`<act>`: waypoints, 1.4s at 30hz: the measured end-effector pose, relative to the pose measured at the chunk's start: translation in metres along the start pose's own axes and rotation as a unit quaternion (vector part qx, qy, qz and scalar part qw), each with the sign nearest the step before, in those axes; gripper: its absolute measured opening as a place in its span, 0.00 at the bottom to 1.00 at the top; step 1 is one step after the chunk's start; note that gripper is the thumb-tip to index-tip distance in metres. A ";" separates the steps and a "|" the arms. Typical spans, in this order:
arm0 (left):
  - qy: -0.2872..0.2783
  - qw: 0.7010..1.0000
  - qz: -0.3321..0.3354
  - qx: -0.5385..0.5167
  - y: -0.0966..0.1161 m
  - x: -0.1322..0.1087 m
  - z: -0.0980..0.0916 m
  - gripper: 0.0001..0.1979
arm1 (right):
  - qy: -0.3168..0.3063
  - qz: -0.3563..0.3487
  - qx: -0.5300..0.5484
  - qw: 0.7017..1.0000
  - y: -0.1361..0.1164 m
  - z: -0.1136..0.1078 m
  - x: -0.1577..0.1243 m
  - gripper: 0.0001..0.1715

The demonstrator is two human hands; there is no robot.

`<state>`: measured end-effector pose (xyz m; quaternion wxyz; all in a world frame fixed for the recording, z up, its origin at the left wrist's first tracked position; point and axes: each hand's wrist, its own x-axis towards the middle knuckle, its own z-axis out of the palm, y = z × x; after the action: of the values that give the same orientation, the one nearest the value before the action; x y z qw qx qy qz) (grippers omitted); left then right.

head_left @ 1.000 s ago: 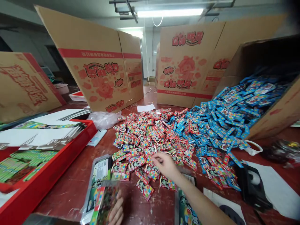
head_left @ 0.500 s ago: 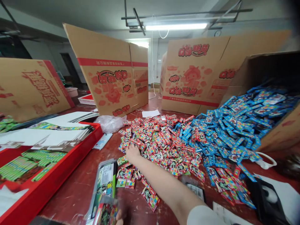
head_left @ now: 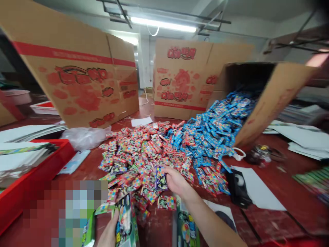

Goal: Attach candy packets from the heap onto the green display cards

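Dark purple with a green print, one small packet (head_left: pixel 160 177) is pinched in the right hand (head_left: pixel 177 181) at six o'clock of the red packet heap (head_left: pixel 138 154). Cut off at the bottom edge, the left hand (head_left: pixel 109 233) grips an open green carton (head_left: pixel 125 221). At two o'clock, a tipped cardboard box (head_left: pixel 272 99) spills blue packets (head_left: pixel 213 127). Mosaic blur hides the eight o'clock corner.

The right hand (head_left: pixel 177 181) was drawn back from the left edge of the pile of red packets (head_left: pixel 138 151), where it had lain 0.5 s earlier, to the pile's near edge. 1 packet (head_left: pixel 160 177) was lifted clear and was held upright in its fingers (head_left: pixel 169 174). The green box (head_left: pixel 125 219) in the left hand (head_left: pixel 109 233) was brought up higher and nearer to the right hand. The view was swung to the right.
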<state>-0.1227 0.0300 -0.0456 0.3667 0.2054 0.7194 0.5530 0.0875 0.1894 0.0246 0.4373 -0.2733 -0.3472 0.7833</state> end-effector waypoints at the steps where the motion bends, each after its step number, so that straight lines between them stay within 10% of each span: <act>1: -0.020 0.999 -0.024 0.016 0.008 -0.009 0.013 0.22 | 0.019 0.009 -0.002 1.000 -0.002 -0.011 -0.014 0.17; 4: -0.073 0.995 -0.059 0.018 0.025 -0.035 0.047 0.24 | 0.076 -0.017 -0.032 0.996 -0.007 -0.038 -0.053 0.17; 9: -0.085 0.994 -0.067 0.020 0.029 -0.052 0.079 0.25 | 0.159 -0.275 -0.230 0.920 0.004 -0.065 -0.087 0.09; 14: -0.023 0.993 -0.106 -0.038 0.039 -0.055 0.073 0.17 | 0.132 -0.406 -0.382 0.820 0.045 -0.057 -0.095 0.08; 21: 0.016 0.993 -0.096 -0.065 0.038 -0.061 0.045 0.14 | 0.111 -0.380 -0.504 0.767 0.085 -0.078 -0.116 0.13; 28: -0.178 0.980 -0.063 -0.064 0.025 -0.076 0.064 0.29 | 0.195 -0.323 -0.389 0.841 0.023 -0.072 -0.109 0.21; 33: -0.287 0.957 0.001 -0.044 0.025 -0.095 0.082 0.27 | -0.025 -0.252 -0.367 0.895 -0.037 -0.021 -0.084 0.30; 42: -0.295 0.954 0.001 -0.055 0.034 -0.106 0.082 0.24 | -0.194 -0.181 -0.466 0.844 -0.041 -0.019 -0.071 0.12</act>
<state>0.0040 0.0187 0.0092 0.5727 0.3393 0.5476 0.5070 0.1553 0.1488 0.0541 0.3161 -0.2196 -0.7925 0.4730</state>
